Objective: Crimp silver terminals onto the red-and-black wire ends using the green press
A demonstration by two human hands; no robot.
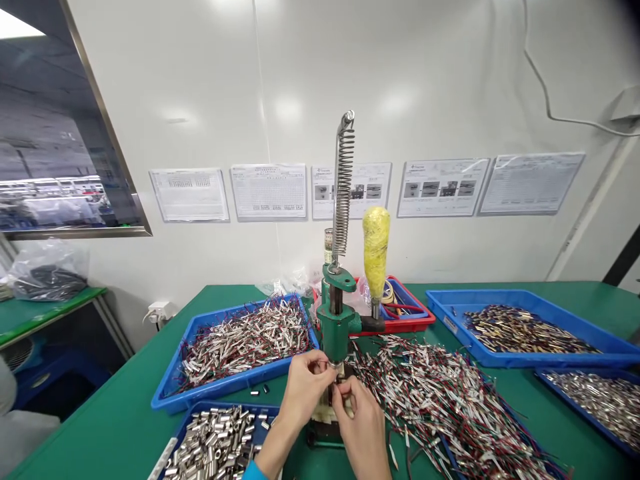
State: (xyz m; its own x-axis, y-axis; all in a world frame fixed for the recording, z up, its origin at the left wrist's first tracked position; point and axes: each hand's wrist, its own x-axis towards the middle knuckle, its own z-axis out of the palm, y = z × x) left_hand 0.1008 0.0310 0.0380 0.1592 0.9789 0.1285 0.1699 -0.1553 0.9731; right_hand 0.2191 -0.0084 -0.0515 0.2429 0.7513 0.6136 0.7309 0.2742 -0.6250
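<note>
A green hand press (pixel 334 330) with a tall coil spring (pixel 343 193) and a yellow-wrapped lever handle (pixel 376 247) stands before me. Just under its ram, my left hand (pixel 303 390) is closed in a pinch from the left. My right hand (pixel 361 423) pinches from the right, a little lower and nearer to me. Whatever small piece is between the fingertips is too small and covered to name. To the left of the press lie white parts with red and dark wires (pixel 250 337); a pile of similar wired parts (pixel 450 400) spreads to the right.
A blue tray (pixel 170 397) holds the left wired parts. In front, another tray contains short metal sleeves (pixel 215 443), with two loose ones nearby. At right are a blue tray (pixel 445 300) of brass-coloured pieces and one of silver pieces (pixel 600 400). Behind the press sits a red tray (pixel 425 320).
</note>
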